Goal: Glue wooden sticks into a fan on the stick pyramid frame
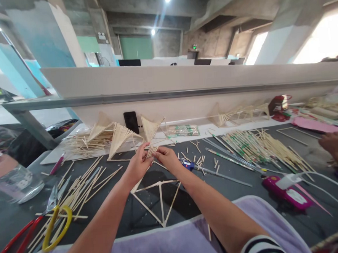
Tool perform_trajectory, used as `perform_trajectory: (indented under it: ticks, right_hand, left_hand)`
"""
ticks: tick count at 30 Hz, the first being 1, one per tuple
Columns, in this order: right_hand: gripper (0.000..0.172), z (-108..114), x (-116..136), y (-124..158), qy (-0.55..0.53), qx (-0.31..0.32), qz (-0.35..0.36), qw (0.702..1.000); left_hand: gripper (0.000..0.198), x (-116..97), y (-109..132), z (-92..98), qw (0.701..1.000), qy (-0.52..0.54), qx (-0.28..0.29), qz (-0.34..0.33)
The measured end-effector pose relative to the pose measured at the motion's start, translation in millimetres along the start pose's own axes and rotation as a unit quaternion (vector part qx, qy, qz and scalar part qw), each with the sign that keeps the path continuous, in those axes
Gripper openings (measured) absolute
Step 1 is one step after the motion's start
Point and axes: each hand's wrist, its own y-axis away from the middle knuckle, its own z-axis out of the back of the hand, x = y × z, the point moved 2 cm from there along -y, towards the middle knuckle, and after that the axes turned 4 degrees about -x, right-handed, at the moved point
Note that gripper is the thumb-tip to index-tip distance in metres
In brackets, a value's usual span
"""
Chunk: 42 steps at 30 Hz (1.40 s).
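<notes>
Pinching a small stick fan [151, 150] between them, the left hand [138, 163] and right hand [167, 160] both grip it above the tabletop [247, 192], beyond the near triangular stick frame [160, 199]. Seemingly mid-assembly; steady alignment comes next.

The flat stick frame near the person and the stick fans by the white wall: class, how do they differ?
The flat stick frame lies flat on the dark table, an open outline with spokes. The stick fans stand tilted, their sticks packed close and spreading from a point. The frame lies nearer than the left hand and right hand; the fans lie beyond. Both are pale thin sticks.
</notes>
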Motion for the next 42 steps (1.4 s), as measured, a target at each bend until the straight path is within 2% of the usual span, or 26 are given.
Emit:
perform_trajectory:
  ticks: [5, 8, 11, 14, 21, 30, 34, 37, 40, 42]
  right_hand:
    - [0.024, 0, -2, -1, 0.004, 0.001, 0.002, 1.0]
    - [0.024, 3, 2, -1, 0.011, 0.012, -0.002, 1.0]
    - [0.025, 8, 8, -1, -0.003, 0.051, -0.029, 0.998]
    - [0.024, 11, 17, 0, -0.061, 0.088, -0.067, 0.992]
    - [0.034, 6, 19, 1, -0.257, 0.008, -0.154, 0.954]
    - [0.033, 5, 16, -1, -0.282, -0.002, -0.159, 0.946]
    - [0.032, 5, 18, 0, -0.262, -0.008, -0.165, 0.951]
    - [0.026, 6, 18, 0, -0.198, -0.023, -0.137, 0.97]
    - [0.017, 9, 23, 0, -0.094, -0.054, -0.063, 0.992]
    - [0.012, 12, 30, -1, -0.02, -0.09, 0.005, 0.996]
  left_hand:
    - [0.054, 7, 5, -4.9, 0.998, -0.013, -0.057, -0.017]
    - [0.051, 8, 5, -6.3, 0.998, -0.01, -0.067, -0.01]
    - [0.051, 7, 4, -6.2, 0.998, -0.008, -0.066, -0.001]
    - [0.053, 5, 4, -5.1, 0.998, -0.007, -0.066, 0.004]
    - [0.057, 2, 4, -3.0, 0.997, -0.003, -0.072, 0.015]
    - [0.058, 2, 4, -3.9, 0.998, 0.0, -0.064, 0.001]
    - [0.057, 4, 4, -4.3, 0.998, -0.014, -0.065, -0.006]
    - [0.058, 7, 4, -5.4, 0.997, -0.013, -0.071, -0.005]
    - [0.06, 7, 3, -5.1, 0.998, -0.004, -0.06, -0.003]
    - [0.06, 0, 3, -1.0, 0.997, -0.015, -0.074, -0.015]
